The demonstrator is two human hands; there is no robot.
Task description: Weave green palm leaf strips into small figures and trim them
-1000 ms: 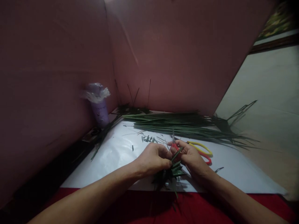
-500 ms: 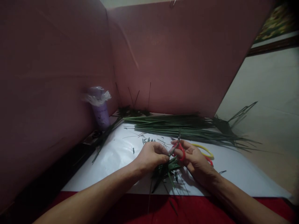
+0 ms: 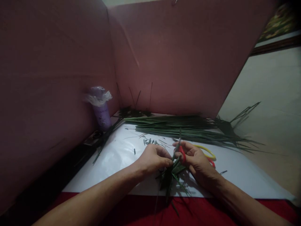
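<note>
My left hand (image 3: 154, 158) pinches a small bunch of dark green leaf strips (image 3: 172, 175) that fans out below it over the white sheet (image 3: 117, 163). My right hand (image 3: 196, 161) grips red-handled scissors (image 3: 181, 153), blades pointing up and away, right against the same leaf bunch. The two hands nearly touch. A second pair of scissors with yellow and red handles (image 3: 208, 154) lies on the sheet just behind my right hand.
A long pile of green leaves (image 3: 188, 128) lies across the back of the sheet. Small cut leaf bits (image 3: 150, 142) are scattered before it. A purple bottle capped with plastic wrap (image 3: 100, 108) stands at the left by the pink cardboard walls (image 3: 176, 62). A red cloth (image 3: 141, 210) covers the near edge.
My right hand has taken up the red-handled scissors and brought them to the leaf bunch. The bunch has shifted slightly in my left hand.
</note>
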